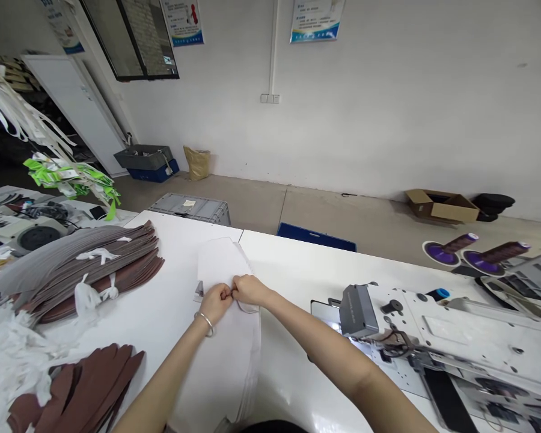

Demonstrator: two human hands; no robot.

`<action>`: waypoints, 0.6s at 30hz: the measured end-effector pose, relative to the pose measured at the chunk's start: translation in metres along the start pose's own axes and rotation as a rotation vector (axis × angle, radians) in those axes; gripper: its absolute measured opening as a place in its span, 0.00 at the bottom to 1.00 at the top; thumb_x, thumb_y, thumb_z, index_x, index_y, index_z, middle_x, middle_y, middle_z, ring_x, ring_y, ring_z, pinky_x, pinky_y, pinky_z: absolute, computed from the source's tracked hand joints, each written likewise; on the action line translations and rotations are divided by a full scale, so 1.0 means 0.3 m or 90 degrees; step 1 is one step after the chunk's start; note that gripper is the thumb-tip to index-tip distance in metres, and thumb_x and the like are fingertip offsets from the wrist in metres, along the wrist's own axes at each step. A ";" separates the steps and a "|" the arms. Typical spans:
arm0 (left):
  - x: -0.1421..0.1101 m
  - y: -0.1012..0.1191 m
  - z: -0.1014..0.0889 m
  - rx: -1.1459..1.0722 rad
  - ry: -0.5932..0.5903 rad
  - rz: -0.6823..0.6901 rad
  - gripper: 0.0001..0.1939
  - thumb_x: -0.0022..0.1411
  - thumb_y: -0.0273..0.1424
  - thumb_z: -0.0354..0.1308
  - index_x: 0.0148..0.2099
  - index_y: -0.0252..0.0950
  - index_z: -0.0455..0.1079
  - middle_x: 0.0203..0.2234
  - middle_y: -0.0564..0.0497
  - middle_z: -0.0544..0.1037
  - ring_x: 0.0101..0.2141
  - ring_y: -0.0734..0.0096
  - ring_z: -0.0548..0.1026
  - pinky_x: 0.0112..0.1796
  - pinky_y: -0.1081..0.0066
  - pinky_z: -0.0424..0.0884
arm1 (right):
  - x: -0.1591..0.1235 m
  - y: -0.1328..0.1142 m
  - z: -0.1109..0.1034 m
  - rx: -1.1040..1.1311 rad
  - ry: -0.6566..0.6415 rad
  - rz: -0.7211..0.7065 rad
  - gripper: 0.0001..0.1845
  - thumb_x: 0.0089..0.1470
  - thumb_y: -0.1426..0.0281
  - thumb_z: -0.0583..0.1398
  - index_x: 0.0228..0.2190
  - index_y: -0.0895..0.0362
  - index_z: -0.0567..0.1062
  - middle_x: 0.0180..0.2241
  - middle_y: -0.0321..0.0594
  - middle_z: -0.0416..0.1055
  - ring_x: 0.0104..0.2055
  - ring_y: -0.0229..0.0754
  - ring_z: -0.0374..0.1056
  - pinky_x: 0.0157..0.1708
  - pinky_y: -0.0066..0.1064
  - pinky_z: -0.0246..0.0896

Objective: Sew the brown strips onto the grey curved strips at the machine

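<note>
A stack of pale, long fabric pieces (pixel 225 355) lies on the white table in front of me. My left hand (pixel 217 302) and my right hand (pixel 249 290) meet over its upper part, fingertips almost touching. Both hands pinch the pale fabric (pixel 223 258), whose far end spreads flat beyond them. A folded-over edge shows under my right hand. Just left of my left hand is a small grey patch (pixel 199 290) at the fabric's side. The exact grip at the fingertips is partly hidden by the fingers.
A sewing machine (pixel 433 331) stands at right, with two brown thread spools (pixel 496 255) behind it. Stacked grey-brown pieces (pixel 90 264), brown pieces (pixel 85 385) and white scraps (pixel 13 355) lie at left. Beyond the table are a grey crate (pixel 193 207) and a cardboard box (pixel 442 205).
</note>
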State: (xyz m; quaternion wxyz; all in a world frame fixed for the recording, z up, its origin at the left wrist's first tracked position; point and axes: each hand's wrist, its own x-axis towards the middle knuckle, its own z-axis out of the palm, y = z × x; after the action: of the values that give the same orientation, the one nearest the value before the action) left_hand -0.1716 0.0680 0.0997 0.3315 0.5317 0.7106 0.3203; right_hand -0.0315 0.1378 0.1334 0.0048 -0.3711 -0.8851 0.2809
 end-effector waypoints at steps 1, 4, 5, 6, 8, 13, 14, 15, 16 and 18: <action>0.002 0.003 -0.002 -0.002 -0.019 -0.001 0.04 0.42 0.31 0.50 0.24 0.37 0.59 0.18 0.58 0.58 0.24 0.74 0.56 0.29 0.73 0.53 | 0.002 0.002 -0.008 -0.014 -0.011 -0.011 0.11 0.60 0.64 0.60 0.37 0.61 0.74 0.36 0.39 0.73 0.39 0.41 0.70 0.43 0.39 0.66; 0.008 0.007 -0.027 -0.015 -0.095 -0.011 0.05 0.42 0.31 0.50 0.25 0.36 0.62 0.17 0.59 0.58 0.23 0.76 0.56 0.28 0.74 0.53 | 0.005 0.005 -0.006 -0.042 -0.007 -0.024 0.11 0.61 0.64 0.58 0.40 0.60 0.73 0.36 0.39 0.73 0.39 0.41 0.70 0.44 0.39 0.66; 0.010 0.007 -0.039 -0.017 -0.120 -0.013 0.05 0.41 0.30 0.51 0.25 0.35 0.62 0.17 0.59 0.57 0.23 0.77 0.56 0.27 0.74 0.53 | 0.006 0.004 0.004 -0.048 0.005 -0.020 0.12 0.62 0.64 0.58 0.42 0.61 0.72 0.36 0.39 0.73 0.39 0.41 0.70 0.44 0.39 0.66; 0.013 0.007 -0.051 -0.018 -0.142 -0.014 0.05 0.40 0.30 0.51 0.24 0.35 0.62 0.16 0.60 0.55 0.22 0.77 0.54 0.27 0.74 0.52 | 0.008 0.002 0.017 -0.051 0.018 -0.012 0.13 0.63 0.64 0.57 0.43 0.61 0.72 0.36 0.40 0.73 0.38 0.41 0.70 0.43 0.39 0.66; 0.019 0.005 -0.073 -0.018 -0.175 -0.014 0.04 0.39 0.29 0.51 0.24 0.35 0.61 0.16 0.61 0.52 0.23 0.78 0.53 0.27 0.75 0.52 | 0.012 0.001 0.044 -0.054 0.040 0.005 0.14 0.64 0.64 0.55 0.44 0.61 0.71 0.36 0.40 0.73 0.38 0.41 0.70 0.42 0.38 0.66; 0.036 0.002 -0.094 -0.004 -0.222 -0.018 0.04 0.39 0.25 0.50 0.23 0.36 0.57 0.18 0.60 0.55 0.24 0.78 0.55 0.28 0.75 0.52 | 0.022 0.009 0.065 -0.072 0.054 0.009 0.13 0.66 0.65 0.52 0.44 0.61 0.71 0.38 0.40 0.73 0.39 0.40 0.71 0.42 0.36 0.65; 0.039 0.004 -0.090 0.007 -0.230 -0.022 0.05 0.39 0.24 0.50 0.23 0.36 0.57 0.18 0.60 0.55 0.24 0.78 0.55 0.28 0.74 0.52 | 0.022 0.010 0.057 -0.083 0.048 0.002 0.14 0.66 0.64 0.53 0.44 0.61 0.71 0.38 0.40 0.74 0.38 0.40 0.71 0.41 0.35 0.65; 0.042 0.006 -0.085 0.021 -0.236 -0.027 0.05 0.40 0.23 0.51 0.23 0.36 0.57 0.18 0.60 0.55 0.23 0.78 0.54 0.28 0.74 0.51 | 0.020 0.010 0.046 -0.095 0.038 -0.009 0.14 0.65 0.64 0.53 0.44 0.61 0.71 0.37 0.40 0.74 0.38 0.40 0.71 0.39 0.35 0.65; 0.045 0.009 -0.077 0.036 -0.236 -0.031 0.06 0.41 0.23 0.52 0.23 0.36 0.57 0.17 0.60 0.55 0.23 0.78 0.54 0.27 0.74 0.50 | 0.019 0.008 0.033 -0.108 0.026 -0.023 0.13 0.64 0.64 0.54 0.43 0.60 0.72 0.36 0.40 0.74 0.36 0.40 0.71 0.37 0.34 0.65; 0.050 0.017 -0.057 0.066 -0.218 -0.036 0.09 0.42 0.23 0.54 0.21 0.36 0.56 0.16 0.60 0.55 0.22 0.78 0.53 0.27 0.74 0.48 | 0.015 0.004 0.008 -0.135 0.000 -0.059 0.11 0.60 0.65 0.57 0.40 0.59 0.73 0.34 0.40 0.76 0.34 0.41 0.71 0.34 0.32 0.63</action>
State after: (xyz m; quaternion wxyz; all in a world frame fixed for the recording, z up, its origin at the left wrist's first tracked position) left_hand -0.1860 0.0818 0.1116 0.4286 0.5742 0.6743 0.1787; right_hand -0.0345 0.1401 0.1299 -0.0214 -0.3284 -0.9260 0.1847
